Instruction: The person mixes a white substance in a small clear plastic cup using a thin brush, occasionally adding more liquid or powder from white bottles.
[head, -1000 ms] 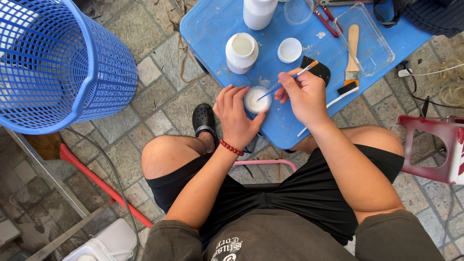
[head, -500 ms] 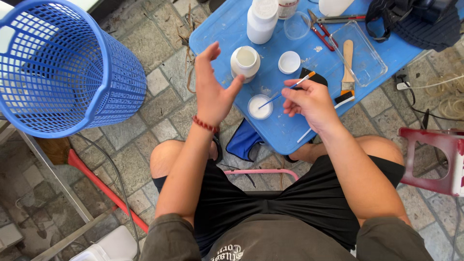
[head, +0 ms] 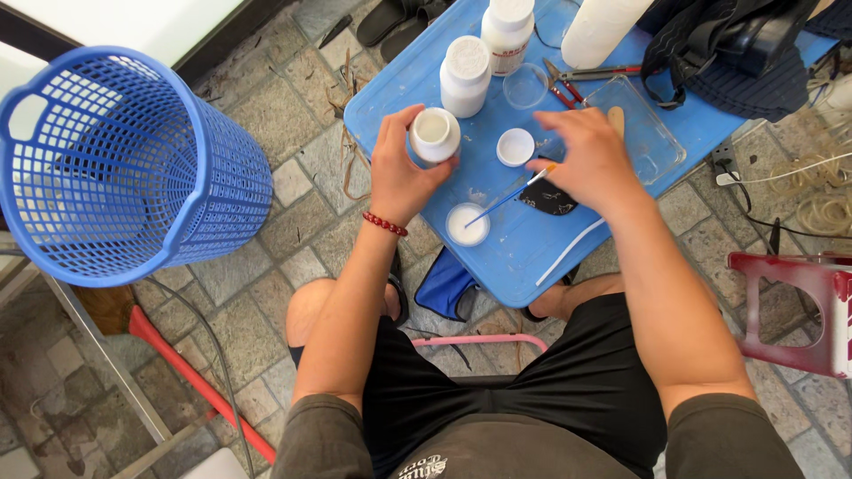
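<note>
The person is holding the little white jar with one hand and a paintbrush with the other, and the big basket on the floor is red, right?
Not quite. The head view shows the basket is blue, not red. The rest is right: the left hand grips the little white jar, and the right hand holds the paintbrush.

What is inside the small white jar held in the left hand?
The small white jar in the left hand is open; its inside looks pale and whitish, but whether that is contents or bare wall cannot be told. The fingers cover its lower side. A white lid lies apart on the blue table.
</note>
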